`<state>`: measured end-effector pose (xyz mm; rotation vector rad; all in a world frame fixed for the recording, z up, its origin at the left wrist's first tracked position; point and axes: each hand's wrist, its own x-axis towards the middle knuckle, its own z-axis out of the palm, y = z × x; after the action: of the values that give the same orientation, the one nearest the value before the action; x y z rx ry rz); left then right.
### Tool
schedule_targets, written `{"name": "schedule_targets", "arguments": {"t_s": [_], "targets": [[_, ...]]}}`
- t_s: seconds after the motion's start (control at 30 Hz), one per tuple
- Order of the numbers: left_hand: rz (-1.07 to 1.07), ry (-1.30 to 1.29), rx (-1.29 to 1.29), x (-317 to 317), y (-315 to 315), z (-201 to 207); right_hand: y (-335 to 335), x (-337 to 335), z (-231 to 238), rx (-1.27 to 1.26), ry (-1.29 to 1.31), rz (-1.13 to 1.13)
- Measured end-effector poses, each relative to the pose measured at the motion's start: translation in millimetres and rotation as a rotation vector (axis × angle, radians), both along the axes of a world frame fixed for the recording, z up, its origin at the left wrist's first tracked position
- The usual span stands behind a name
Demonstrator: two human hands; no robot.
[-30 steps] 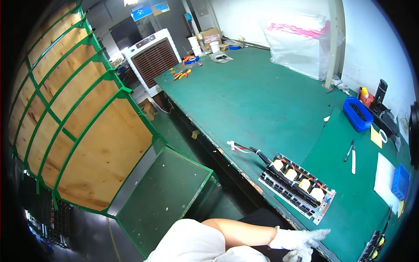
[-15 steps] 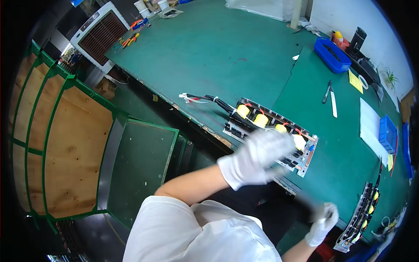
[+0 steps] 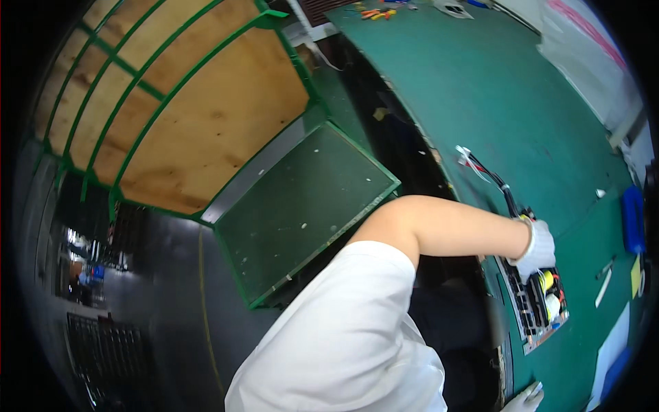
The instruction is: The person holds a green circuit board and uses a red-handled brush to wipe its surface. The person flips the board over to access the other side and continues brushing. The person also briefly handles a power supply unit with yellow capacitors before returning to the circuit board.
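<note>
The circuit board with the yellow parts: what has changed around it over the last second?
The left hand has come down from above the circuit board and now rests on its near end, by the cable. The right hand has dropped to the picture's bottom edge. The board and cable lie where they were on the green table.

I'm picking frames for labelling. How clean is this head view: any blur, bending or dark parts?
Head view: strong fisheye, the green table edge bends and the corners go black; left hand on the circuit board is fairly sharp; right hand is cut off by the rim; the floor at left is dim and smeared.
</note>
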<state>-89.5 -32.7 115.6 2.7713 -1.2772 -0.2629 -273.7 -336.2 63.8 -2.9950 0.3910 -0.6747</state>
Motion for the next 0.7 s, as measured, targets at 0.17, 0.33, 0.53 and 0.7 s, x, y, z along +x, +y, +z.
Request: {"name": "schedule_targets", "arguments": {"t_s": [0.17,0.33,0.53,0.7], "targets": [[0.004,0.162,-0.065,16,-12,18,-30,7,-23,0.415,0.003,-0.006],[-0.049,0.011,-0.044,35,-15,0,-30,23,-17,0.172,-0.136,0.034],[-0.098,0.074,0.033,9,-55,44,-40,12,-14,0.26,-0.173,-0.023],[-0.289,0.02,-0.105,-5,-107,45,-76,11,-6,0.362,-0.304,-0.23]]}}
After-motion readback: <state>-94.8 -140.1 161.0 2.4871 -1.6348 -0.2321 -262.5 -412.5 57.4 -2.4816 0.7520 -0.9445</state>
